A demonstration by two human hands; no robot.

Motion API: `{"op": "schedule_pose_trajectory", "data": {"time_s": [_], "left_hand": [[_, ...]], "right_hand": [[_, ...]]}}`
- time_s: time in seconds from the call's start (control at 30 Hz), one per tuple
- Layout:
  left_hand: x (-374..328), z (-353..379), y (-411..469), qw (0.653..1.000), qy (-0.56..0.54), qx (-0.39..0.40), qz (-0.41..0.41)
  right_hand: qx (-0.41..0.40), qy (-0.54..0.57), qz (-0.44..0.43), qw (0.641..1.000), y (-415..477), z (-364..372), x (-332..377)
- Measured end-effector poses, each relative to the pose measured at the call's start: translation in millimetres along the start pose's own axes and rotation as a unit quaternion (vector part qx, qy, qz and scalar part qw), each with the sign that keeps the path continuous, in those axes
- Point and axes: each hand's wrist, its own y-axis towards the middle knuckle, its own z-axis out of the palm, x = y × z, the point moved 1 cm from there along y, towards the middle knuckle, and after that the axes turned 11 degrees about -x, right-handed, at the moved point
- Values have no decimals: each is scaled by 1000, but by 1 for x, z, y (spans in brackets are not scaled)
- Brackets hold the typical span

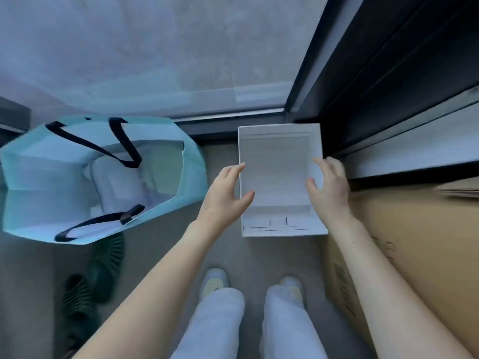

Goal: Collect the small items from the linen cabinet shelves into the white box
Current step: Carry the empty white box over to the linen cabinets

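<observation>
The white box is empty, open at the top and level in front of me. It hangs above the grey floor, and its right corners overlap the cabinet frame and a carton. My left hand grips its left wall, thumb over the rim. My right hand grips the right wall the same way. The dark linen cabinet rises on the right with a pale shelf showing. No small items are visible on it.
A light-blue tote bag with black handles stands open on the left, with white cloth inside. Dark green slippers lie below it. A brown cardboard carton sits on the right under the shelf. My legs and feet are below the box.
</observation>
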Motion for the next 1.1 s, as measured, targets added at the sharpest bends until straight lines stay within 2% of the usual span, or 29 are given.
{"op": "schedule_pose_trajectory", "data": {"time_s": [0.07, 0.13, 0.23, 0.4, 0.57, 0.67, 0.8, 0.97, 1.1], "left_hand": [[19, 23, 7, 999, -6, 37, -38], [35, 43, 13, 995, -13, 70, -75], [44, 63, 21, 994, -30, 68, -77], [44, 68, 21, 991, -68, 25, -113], [25, 34, 6, 987, -81, 18, -135], [-8, -12, -14, 990, -66, 9, -128], [-86, -102, -51, 995, -38, -14, -88], [-193, -224, -111, 995, -39, -22, -92], [-281, -320, -154, 996, -36, -42, -75]], "right_hand": [[-12, -30, 50, 998, 7, 17, -23], [20, -46, 102, 994, 11, 28, -40], [39, -6, 146, 988, 17, 40, -53], [17, 46, 177, 983, 19, 43, -52], [32, 50, 155, 986, -4, 14, -25], [23, 48, 151, 987, -28, -29, 15], [16, 30, 136, 990, -69, -113, 87], [46, 23, 115, 992, -125, -254, 189], [53, 20, 64, 996, -161, -379, 267]]}}
